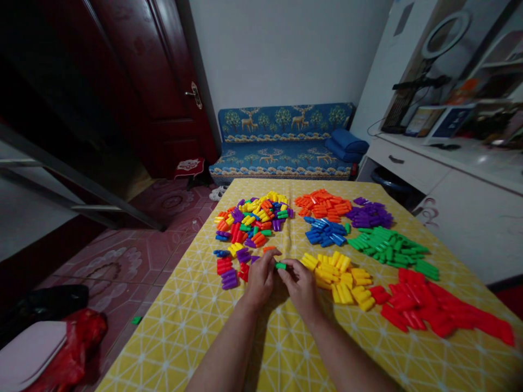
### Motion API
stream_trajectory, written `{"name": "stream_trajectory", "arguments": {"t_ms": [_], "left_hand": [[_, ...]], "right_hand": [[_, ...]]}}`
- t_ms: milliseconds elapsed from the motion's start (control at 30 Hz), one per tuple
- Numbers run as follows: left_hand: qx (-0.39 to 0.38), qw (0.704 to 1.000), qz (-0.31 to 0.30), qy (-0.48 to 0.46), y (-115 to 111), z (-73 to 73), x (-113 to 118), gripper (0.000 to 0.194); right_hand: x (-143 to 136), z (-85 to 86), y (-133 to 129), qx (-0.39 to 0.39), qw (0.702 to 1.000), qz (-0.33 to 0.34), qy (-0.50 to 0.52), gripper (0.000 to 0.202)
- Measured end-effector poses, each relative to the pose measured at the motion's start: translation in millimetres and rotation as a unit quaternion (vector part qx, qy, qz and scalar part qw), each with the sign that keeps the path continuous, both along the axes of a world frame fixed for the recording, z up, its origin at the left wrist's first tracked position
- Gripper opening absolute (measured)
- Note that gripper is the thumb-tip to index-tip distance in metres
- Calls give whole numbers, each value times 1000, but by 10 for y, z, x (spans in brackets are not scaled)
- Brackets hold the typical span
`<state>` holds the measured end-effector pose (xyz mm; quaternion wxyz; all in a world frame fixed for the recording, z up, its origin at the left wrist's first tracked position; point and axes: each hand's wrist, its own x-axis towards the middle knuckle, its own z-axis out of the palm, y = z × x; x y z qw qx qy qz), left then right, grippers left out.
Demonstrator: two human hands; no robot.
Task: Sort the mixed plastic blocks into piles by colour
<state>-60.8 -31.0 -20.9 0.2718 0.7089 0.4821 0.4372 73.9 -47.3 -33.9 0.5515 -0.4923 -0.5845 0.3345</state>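
Observation:
My left hand and my right hand meet over the near middle of the table. Between their fingertips is a small green plastic block, pinched from both sides. Left of the hands lies a mixed heap of coloured blocks, with a few purple blocks and red blocks nearer to me. Just right of my right hand spreads a pile of yellow blocks. Beyond it are piles of blue, orange, purple, green and red blocks.
A yellow patterned cloth covers the table. Behind it stands a blue sofa; a white cabinet runs along the right. One green piece lies on the floor at left, near a red bag.

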Motion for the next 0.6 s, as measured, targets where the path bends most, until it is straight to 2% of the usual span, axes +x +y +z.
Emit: {"name": "stream_trajectory", "arguments": {"t_ms": [300,600], "left_hand": [[43,999,6,-22,-18,-32,-6,34],[50,998,7,-48,-47,-26,23,33]], "right_hand": [[26,100,-42,68,996,-10,-49,15],[21,139,-62,70,996,-17,-60,19]]}}
